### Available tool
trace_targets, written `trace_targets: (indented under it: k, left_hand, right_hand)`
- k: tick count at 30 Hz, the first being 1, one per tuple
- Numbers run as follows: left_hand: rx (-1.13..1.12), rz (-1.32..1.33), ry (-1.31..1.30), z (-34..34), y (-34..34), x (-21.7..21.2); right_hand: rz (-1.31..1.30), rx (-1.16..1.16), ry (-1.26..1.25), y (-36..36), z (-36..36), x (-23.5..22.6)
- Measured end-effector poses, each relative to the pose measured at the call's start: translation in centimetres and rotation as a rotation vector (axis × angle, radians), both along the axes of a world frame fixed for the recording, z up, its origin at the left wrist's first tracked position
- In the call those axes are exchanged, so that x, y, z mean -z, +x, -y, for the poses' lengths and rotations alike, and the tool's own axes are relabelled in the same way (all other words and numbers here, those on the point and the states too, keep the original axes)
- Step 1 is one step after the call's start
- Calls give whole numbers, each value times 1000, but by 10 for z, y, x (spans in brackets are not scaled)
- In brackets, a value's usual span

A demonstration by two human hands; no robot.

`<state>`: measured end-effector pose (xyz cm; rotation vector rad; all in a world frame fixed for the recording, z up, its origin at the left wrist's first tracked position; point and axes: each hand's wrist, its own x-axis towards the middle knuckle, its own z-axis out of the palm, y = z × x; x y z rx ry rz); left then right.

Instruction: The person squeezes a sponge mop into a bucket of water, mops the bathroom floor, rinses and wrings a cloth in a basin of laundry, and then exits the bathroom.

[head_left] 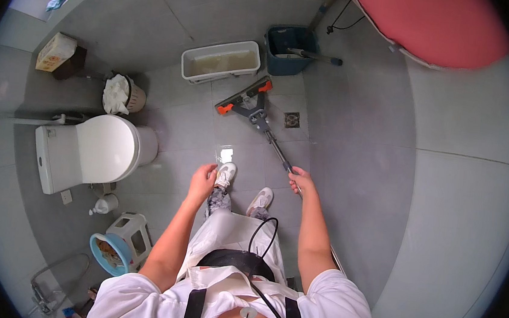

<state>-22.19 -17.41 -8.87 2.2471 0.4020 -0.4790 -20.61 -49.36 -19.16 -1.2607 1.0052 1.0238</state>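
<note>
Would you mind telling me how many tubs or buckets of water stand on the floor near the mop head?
2: a white rectangular tub just beyond the mop head, and a dark blue bucket to its right. Others may be hidden.

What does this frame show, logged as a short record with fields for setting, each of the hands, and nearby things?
setting: bathroom with grey tiled floor, seen from above
right hand: closed around the thin metal handle of a flat mop with a grey head and orange ends, head resting on the floor
left hand: empty, fingers loosely curled, held above the floor
ahead of mop: white rectangular plastic tub, blue plastic bucket
person's left: white ceramic toilet with lid shut, small bin of white paper
floor: square metal drain
</note>
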Motion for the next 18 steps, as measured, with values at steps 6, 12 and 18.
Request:
trace_targets:
  k: [6,12,18]
  left_hand:
    - [-4,-86,-73,62,-37,16]
    - [53,-69,-82,97,-48,18]
    - [161,-16,-63,112,-54,28]
  right_hand:
    - [-36,111,31,-45,61,20]
    - [-72,133,69,-106,85,24]
    - [-110,155,45,-150,87,6]
